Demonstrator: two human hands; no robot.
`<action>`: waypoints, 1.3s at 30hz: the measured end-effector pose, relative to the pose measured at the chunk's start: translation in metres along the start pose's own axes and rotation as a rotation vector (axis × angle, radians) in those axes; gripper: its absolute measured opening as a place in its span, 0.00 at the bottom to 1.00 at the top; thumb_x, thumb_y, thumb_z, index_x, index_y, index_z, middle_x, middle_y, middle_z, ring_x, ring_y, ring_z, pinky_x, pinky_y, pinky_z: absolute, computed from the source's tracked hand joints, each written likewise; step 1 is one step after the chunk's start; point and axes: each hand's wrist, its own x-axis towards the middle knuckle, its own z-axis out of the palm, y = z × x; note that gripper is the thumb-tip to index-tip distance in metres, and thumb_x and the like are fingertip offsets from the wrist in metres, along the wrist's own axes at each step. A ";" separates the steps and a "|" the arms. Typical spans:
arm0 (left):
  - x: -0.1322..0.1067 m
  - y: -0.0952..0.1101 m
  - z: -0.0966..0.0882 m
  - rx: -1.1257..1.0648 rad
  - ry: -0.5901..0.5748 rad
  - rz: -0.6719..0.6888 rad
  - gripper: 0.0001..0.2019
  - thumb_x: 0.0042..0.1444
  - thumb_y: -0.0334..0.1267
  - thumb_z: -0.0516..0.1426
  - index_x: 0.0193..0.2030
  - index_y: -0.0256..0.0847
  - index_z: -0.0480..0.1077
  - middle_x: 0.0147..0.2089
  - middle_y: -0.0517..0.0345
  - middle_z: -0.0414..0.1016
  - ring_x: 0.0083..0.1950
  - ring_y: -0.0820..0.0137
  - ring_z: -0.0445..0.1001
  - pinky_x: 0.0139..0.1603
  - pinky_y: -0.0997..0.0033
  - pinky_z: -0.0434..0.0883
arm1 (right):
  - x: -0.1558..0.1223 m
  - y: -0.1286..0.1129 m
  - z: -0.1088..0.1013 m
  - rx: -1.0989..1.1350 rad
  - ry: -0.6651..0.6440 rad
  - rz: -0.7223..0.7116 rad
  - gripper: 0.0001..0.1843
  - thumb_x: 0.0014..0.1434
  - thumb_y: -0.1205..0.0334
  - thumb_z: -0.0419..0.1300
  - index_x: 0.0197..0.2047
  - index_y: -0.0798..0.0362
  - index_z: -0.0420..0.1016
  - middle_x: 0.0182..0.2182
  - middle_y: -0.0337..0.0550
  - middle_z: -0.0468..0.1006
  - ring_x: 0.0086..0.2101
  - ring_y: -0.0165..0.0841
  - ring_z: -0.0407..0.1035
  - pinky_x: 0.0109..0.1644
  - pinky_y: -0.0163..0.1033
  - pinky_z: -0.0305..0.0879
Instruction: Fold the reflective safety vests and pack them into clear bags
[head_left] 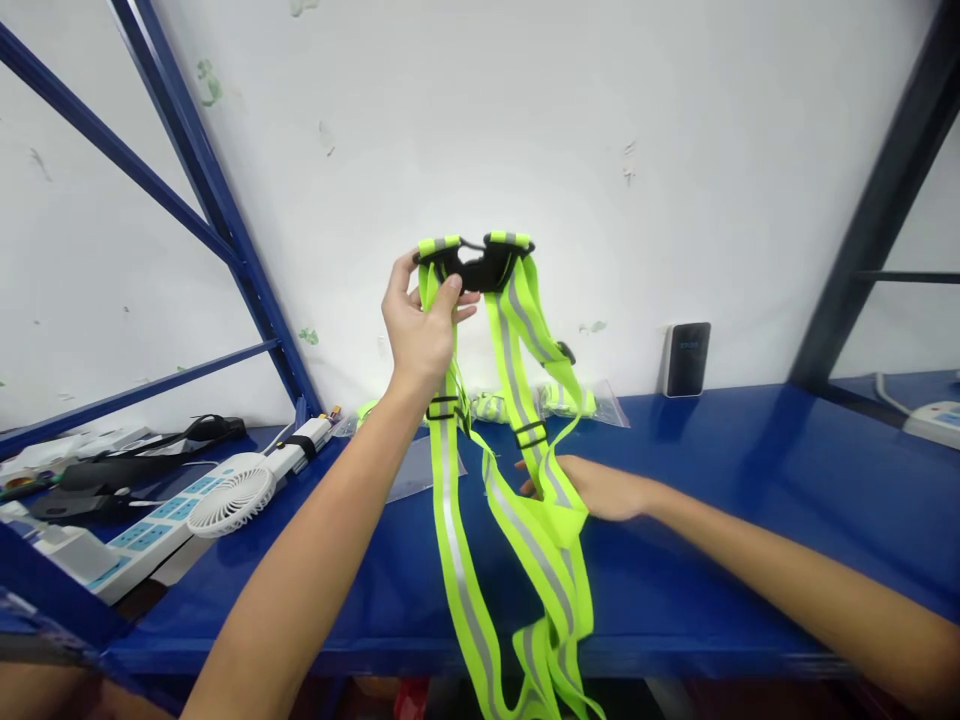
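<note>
My left hand (427, 325) is closed on a reflective vest, pinching its black connector piece (484, 275) between thumb and fingers. The vest's neon yellow straps (454, 530) carry a silver stripe and hang down past the table's front edge, some twisted together. Black slide buckles (531, 434) sit on the straps. My right hand (604, 488) is lower down, behind the hanging straps and touching them. Its fingers stretch leftward with the tips showing past a strap; the straps hide the rest.
Bagged yellow bundles (566, 400) lie by the wall on the blue table (712, 490). A black-and-white device (687, 360) stands at the back right. At left are a white fan (232, 500), a power strip (161, 520) and a blue metal frame (225, 220).
</note>
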 end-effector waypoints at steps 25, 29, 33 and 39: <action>-0.100 -0.097 -0.001 -0.055 -0.084 -0.308 0.16 0.54 0.38 0.62 0.50 0.45 0.67 0.42 0.58 0.70 0.35 0.71 0.75 0.35 0.72 0.75 | 0.046 -0.010 -0.008 -0.207 0.887 -0.133 0.10 0.50 0.60 0.60 0.23 0.51 0.62 0.30 0.42 0.71 0.28 0.33 0.64 0.32 0.39 0.61; -0.103 -0.092 -0.003 -0.302 -0.202 -0.399 0.19 0.56 0.41 0.56 0.56 0.45 0.67 0.45 0.54 0.72 0.43 0.65 0.76 0.40 0.69 0.75 | 0.046 -0.002 -0.006 -0.387 1.066 -0.277 0.09 0.49 0.66 0.55 0.22 0.50 0.56 0.49 0.51 0.71 0.43 0.41 0.69 0.37 0.42 0.65; -0.104 -0.089 -0.002 -0.417 -0.273 -0.479 0.26 0.52 0.35 0.52 0.59 0.44 0.67 0.52 0.51 0.72 0.51 0.62 0.75 0.47 0.65 0.74 | 0.044 -0.004 -0.011 -0.430 1.199 -0.256 0.11 0.50 0.66 0.54 0.23 0.48 0.53 0.39 0.49 0.69 0.42 0.42 0.66 0.35 0.41 0.63; -0.106 -0.099 0.000 -0.185 -0.248 -0.407 0.22 0.48 0.29 0.58 0.51 0.45 0.71 0.43 0.57 0.74 0.45 0.67 0.75 0.43 0.71 0.70 | 0.039 -0.010 -0.006 -0.378 1.112 -0.199 0.14 0.55 0.65 0.53 0.24 0.47 0.49 0.19 0.33 0.56 0.22 0.32 0.54 0.29 0.39 0.53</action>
